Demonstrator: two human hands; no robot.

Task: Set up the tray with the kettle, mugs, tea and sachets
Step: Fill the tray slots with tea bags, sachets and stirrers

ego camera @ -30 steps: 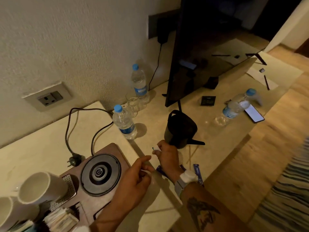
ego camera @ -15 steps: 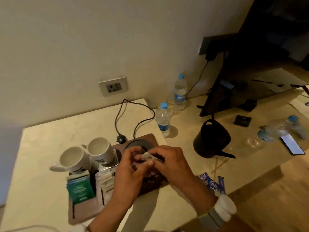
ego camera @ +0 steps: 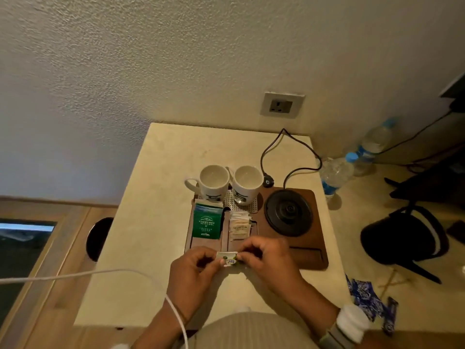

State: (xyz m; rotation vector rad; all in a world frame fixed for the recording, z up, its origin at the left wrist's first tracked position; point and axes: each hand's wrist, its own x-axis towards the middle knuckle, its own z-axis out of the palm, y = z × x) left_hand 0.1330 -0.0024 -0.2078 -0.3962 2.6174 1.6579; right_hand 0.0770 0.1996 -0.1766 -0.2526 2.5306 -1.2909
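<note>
On the pale counter, the tray (ego camera: 312, 258) holds green tea packets (ego camera: 206, 224) while left hand (ego camera: 192, 275) and right hand (ego camera: 270, 263) pinch one sachet (ego camera: 227, 258).

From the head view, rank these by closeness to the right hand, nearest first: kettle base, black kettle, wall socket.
Measured from the right hand:
1. Kettle base, on the tray just beyond the hand.
2. Black kettle, off the tray, far to the right.
3. Wall socket, up on the wall behind the table.

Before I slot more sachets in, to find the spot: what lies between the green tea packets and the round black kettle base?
Head view: a stack of pale sachets in the wooden tray.
</note>
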